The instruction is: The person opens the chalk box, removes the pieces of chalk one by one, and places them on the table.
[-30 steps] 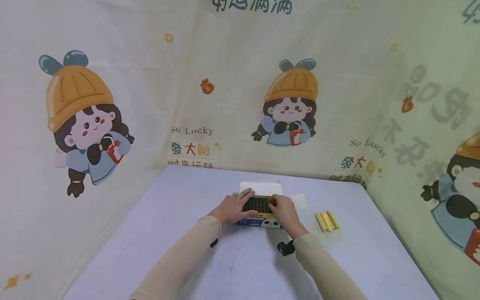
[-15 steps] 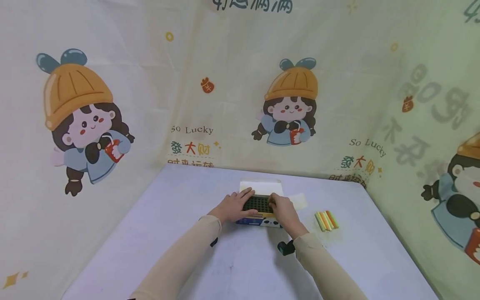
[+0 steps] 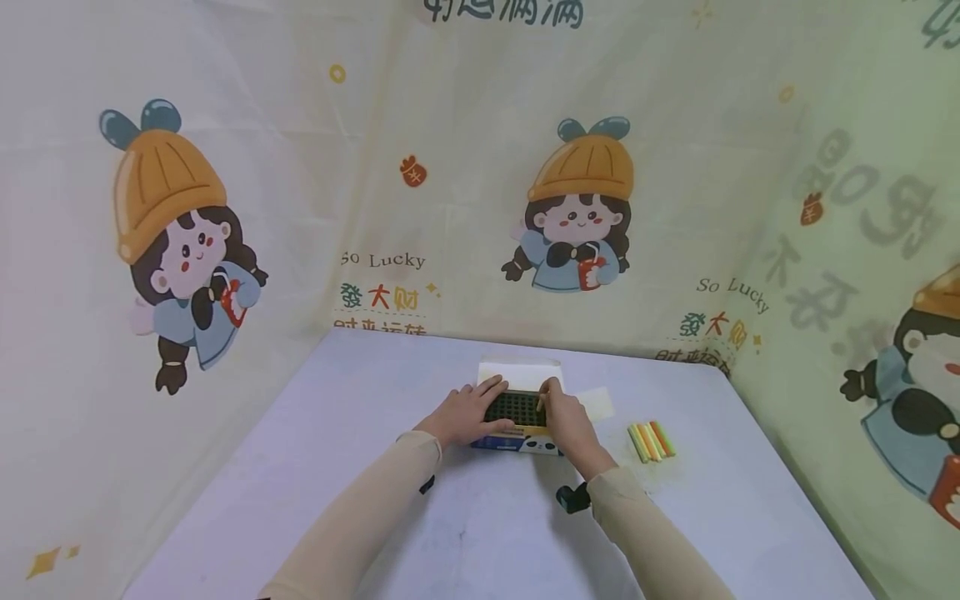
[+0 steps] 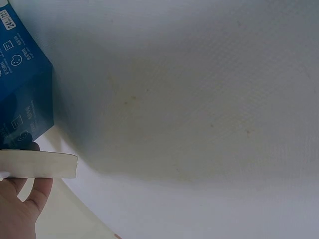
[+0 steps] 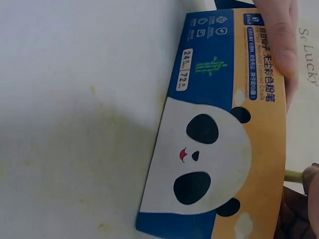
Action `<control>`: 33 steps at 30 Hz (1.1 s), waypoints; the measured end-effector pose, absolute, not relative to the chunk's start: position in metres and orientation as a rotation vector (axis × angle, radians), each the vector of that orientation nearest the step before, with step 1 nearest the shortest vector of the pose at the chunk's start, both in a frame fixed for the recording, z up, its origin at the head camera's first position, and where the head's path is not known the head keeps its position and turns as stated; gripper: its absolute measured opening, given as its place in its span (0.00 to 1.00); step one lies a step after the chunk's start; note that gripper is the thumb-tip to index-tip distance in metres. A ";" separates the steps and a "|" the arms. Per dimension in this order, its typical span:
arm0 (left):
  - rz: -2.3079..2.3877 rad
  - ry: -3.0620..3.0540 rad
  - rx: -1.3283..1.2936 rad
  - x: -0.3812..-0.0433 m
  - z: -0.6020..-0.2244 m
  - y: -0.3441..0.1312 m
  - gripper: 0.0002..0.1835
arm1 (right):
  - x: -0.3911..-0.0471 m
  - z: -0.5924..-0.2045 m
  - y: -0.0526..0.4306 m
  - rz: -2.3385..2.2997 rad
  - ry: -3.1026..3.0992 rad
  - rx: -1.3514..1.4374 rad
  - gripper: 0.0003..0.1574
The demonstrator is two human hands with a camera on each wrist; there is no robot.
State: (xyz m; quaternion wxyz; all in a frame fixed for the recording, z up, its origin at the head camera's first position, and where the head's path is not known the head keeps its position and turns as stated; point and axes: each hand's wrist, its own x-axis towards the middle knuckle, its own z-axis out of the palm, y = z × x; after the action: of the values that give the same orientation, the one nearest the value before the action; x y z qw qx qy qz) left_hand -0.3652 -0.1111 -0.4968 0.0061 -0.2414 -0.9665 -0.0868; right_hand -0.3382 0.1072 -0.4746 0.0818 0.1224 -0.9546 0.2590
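A blue and yellow chalk box (image 5: 209, 154) with a panda face lies in front of me, lid flap (image 3: 519, 372) raised behind it. Its dark tray (image 3: 513, 407) of small round holes faces up. My left hand (image 3: 461, 416) grips the left end, thumb along the front edge; in the left wrist view, fingers show beside a pale flap (image 4: 40, 164). Above the tray's right end, my right hand (image 3: 568, 421) pinches a yellow-green chalk stick (image 5: 294, 176). How deep the stick sits is hidden by the box front in the right wrist view.
Several coloured chalk sticks (image 3: 651, 442) lie side by side to the right of the box. A pale sheet (image 3: 596, 403) lies behind my right hand. The white table (image 3: 420, 533) ends against a printed cloth (image 3: 457, 208) at the back and sides.
My right fingers have risen a little above the tray, and the pale chalk end now shows between them. The left hand and box have stayed put.
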 end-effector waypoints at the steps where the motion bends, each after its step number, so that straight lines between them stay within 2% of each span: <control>1: -0.266 -3.024 -0.757 -0.365 -0.497 -0.111 0.48 | -0.338 -0.475 0.107 0.791 -2.852 0.360 0.08; 6: -0.268 -3.024 -0.769 -0.362 -0.495 -0.112 0.48 | -0.342 -0.477 0.110 0.853 -2.867 0.308 0.10; 14: -0.276 -3.023 -0.767 -0.361 -0.496 -0.111 0.48 | -0.344 -0.477 0.111 0.824 -2.886 0.370 0.06; 23: -0.288 -3.040 -0.760 -0.361 -0.494 -0.109 0.48 | -0.344 -0.474 0.113 0.823 -2.902 0.351 0.09; 33: -0.271 -3.064 -0.752 -0.364 -0.491 -0.108 0.48 | -0.342 -0.457 0.132 1.200 -2.698 0.222 0.14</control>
State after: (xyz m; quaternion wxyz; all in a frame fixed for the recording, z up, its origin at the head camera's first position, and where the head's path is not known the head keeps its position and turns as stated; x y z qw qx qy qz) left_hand -0.3639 -0.1084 -0.4914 -0.0122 -0.2374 -0.9676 -0.0855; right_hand -0.3416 0.1321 -0.4574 0.0904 0.0745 -0.9074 0.4036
